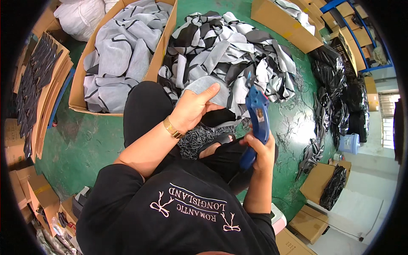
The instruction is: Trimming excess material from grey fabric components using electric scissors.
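My left hand (192,106) is closed on a fabric piece (202,86), light grey with a dark edge, its thumb lying on top. Part of the piece is hidden behind the fingers. In my right hand (262,149) is a pair of blue electric scissors (257,108), gripped round the handle. Their blades point away from me, just right of the fabric piece. Beyond both hands, a large heap of grey and black fabric pieces (221,53) lies on the floor.
At the left stands a cardboard box (73,95) full of grey fabric pieces (114,57). Dark trimmings (192,138) cover the floor between my legs. Black plastic bags (329,68) and a pale blue bucket (349,143) are at the right. Another box (289,27) stands at the back right.
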Demonstrator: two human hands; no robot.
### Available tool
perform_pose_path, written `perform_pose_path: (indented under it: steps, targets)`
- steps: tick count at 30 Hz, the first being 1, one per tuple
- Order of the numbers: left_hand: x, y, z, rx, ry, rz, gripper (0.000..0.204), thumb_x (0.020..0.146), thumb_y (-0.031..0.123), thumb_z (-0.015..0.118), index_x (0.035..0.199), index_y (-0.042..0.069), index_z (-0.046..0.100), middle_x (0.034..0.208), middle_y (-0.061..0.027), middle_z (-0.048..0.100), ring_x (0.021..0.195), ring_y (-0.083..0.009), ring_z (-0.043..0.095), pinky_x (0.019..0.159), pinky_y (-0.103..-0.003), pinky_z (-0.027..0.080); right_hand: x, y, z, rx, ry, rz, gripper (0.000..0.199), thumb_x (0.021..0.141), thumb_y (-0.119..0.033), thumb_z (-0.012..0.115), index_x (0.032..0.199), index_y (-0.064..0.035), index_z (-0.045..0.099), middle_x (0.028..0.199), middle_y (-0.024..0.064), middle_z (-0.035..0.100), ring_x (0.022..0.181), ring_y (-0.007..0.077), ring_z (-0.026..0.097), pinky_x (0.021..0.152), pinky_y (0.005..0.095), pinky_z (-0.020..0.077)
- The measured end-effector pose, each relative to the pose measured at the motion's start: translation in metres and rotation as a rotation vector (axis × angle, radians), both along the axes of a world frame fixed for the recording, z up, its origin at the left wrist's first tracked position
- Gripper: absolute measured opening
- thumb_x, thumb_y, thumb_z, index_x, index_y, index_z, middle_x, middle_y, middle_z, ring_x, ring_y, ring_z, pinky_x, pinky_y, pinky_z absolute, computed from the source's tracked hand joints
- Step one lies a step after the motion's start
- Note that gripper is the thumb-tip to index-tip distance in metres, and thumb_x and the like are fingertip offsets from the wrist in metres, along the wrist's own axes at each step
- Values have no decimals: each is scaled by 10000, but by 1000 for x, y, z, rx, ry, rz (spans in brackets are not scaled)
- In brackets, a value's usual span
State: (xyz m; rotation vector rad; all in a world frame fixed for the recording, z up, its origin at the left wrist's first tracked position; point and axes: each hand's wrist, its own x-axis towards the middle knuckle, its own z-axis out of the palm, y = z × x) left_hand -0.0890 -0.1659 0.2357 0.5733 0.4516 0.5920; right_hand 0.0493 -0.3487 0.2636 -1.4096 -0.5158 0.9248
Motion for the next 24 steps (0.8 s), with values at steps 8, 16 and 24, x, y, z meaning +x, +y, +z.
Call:
perform_pose_path:
  steps: [8,16,24]
  targets:
    - [4,-9,-2,119,98,112,282,867,53,647,1139,37,574,1051,-54,642,965,-156,626,814,-340,549,-18,-30,0,-258,23,104,366,676,-10,715,1003,49,564,736,63,591,564,145,573,529,254,465]
    - [4,-13,8,196,83,89,249,837,-6,648,1082,-8,602,1002,-72,650,892,-150,639,789,-306,550,-19,-33,0,-252,56,87,354,672,12,678,1003,59,562,733,63,585,554,148,573,525,256,463]
    - [-3,-9,8,363,190,21,213,799,28,683,1002,-14,633,909,-40,641,791,-93,605,696,-247,507,-13,-33,7,-263,29,93,364,650,2,678,989,61,560,721,71,581,547,159,574,528,267,467]
